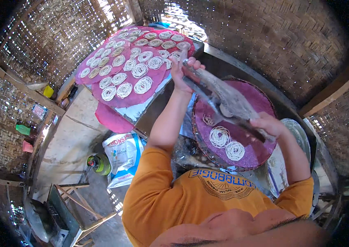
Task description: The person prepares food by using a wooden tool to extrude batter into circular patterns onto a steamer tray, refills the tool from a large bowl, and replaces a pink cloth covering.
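Observation:
A long, worn wooden press (234, 99) is held slantwise over a round tray lined with purple-pink cloth (261, 107). My left hand (179, 73) is wrapped round its upper left end, beside a rounded handle tip. At its lower right end, my right hand (268, 124) grips it, slightly blurred. Below the press on the cloth lie two white coils of dough strands (219, 137), side by side. A smaller partial coil (209, 120) shows next to the press, which hides part of the tray.
Left of the tray, pink cloths (156, 84) covered with many white coils (140, 70) lie on a raised surface. A white sack (121, 158) and a green gas cylinder (100, 164) stand below. Woven walls (273, 37) enclose the space. A pale round lid (298, 131) lies at right.

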The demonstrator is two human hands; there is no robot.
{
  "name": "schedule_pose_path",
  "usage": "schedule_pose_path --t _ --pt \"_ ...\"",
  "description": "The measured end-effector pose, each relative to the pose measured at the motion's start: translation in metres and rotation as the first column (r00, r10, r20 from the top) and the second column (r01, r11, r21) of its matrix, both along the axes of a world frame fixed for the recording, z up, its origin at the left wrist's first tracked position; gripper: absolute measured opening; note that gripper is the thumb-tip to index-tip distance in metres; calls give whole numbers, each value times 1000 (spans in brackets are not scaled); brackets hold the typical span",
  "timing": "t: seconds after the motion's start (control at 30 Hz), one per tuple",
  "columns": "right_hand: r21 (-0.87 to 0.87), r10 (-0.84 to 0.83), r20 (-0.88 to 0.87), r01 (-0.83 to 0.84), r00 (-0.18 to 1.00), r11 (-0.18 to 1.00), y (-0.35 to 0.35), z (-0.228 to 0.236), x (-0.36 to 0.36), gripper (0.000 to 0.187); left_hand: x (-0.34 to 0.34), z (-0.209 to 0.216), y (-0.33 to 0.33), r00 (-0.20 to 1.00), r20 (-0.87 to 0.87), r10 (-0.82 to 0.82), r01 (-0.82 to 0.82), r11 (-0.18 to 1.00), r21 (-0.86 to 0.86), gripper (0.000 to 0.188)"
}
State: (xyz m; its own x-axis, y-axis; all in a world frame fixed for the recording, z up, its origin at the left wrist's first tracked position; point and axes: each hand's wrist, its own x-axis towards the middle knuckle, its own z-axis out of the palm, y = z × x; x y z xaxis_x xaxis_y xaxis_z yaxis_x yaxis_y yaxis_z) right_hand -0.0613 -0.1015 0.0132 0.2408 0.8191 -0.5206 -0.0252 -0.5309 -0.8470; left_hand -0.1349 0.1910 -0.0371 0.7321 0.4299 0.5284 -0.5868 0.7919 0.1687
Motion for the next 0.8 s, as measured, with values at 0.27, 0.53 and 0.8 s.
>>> schedule_pose_path --t 0.27,0.53,0.8 --pt "89 13 204 -31 979 996 15 31 -18 50 -22 47 9 996 87 30 -33 999 32 69" --pt "138 -43 310 -1 950 990 5 46 -21 37 -21 55 -3 992 116 49 -54 998 42 65" --pt "151 -2 291 -44 957 988 11 44 -33 36 -43 62 4 989 141 42 -64 987 149 67"
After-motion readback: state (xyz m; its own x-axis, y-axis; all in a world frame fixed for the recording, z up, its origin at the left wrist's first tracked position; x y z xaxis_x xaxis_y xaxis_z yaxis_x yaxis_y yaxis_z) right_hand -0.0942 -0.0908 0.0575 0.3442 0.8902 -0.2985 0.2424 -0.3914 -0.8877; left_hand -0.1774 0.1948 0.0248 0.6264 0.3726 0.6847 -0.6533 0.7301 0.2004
